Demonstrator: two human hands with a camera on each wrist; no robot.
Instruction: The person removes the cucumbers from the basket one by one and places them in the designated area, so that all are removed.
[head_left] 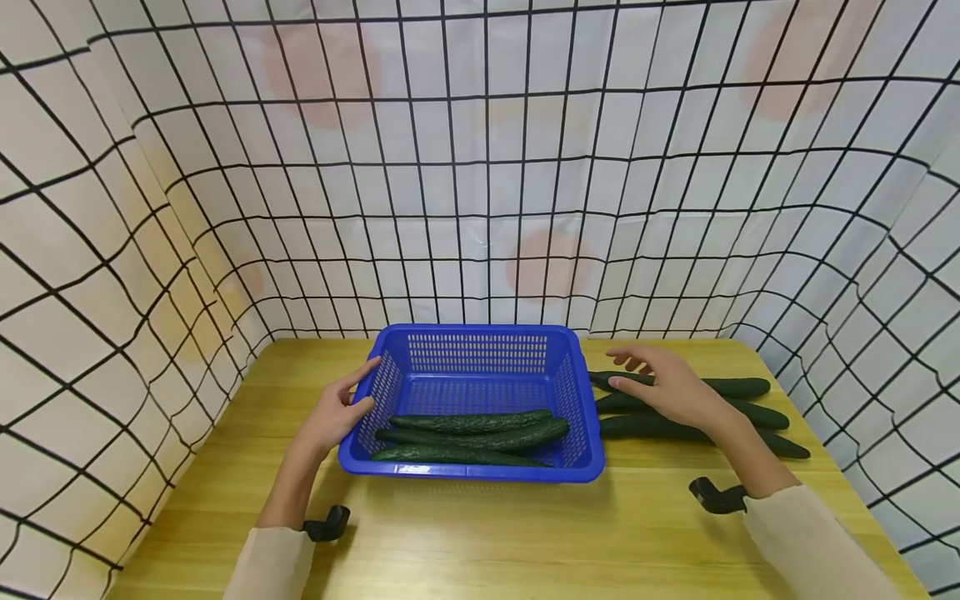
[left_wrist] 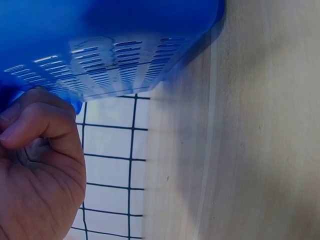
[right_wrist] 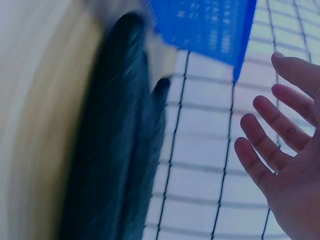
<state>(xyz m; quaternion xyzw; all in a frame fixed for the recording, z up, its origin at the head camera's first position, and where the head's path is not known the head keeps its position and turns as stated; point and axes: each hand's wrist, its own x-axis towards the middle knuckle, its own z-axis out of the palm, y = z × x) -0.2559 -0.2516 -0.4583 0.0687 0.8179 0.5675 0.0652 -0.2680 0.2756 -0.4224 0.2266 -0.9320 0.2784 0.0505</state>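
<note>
A blue plastic basket (head_left: 480, 472) with slotted walls stands on the table, tilted slightly in the head view. Three dark green cucumbers (head_left: 472, 423) lie in its front half, roughly side by side. My left hand (head_left: 333, 417) holds the basket's left rim, its fingers curled in the left wrist view (left_wrist: 37, 165). To the right of the basket, three more cucumbers (head_left: 738, 387) lie lengthwise on the wood. Over them hovers my right hand (head_left: 667, 387), partly covering their middles. Its fingers (right_wrist: 265, 150) are spread and hold nothing in the right wrist view.
The wooden tabletop (head_left: 480, 542) extends in front of the basket and to both sides. A black wire grid (head_left: 487, 208) with white patterned sheeting behind it encloses the back and sides. Black wrist mounts (head_left: 327, 523) jut from both of my wrists.
</note>
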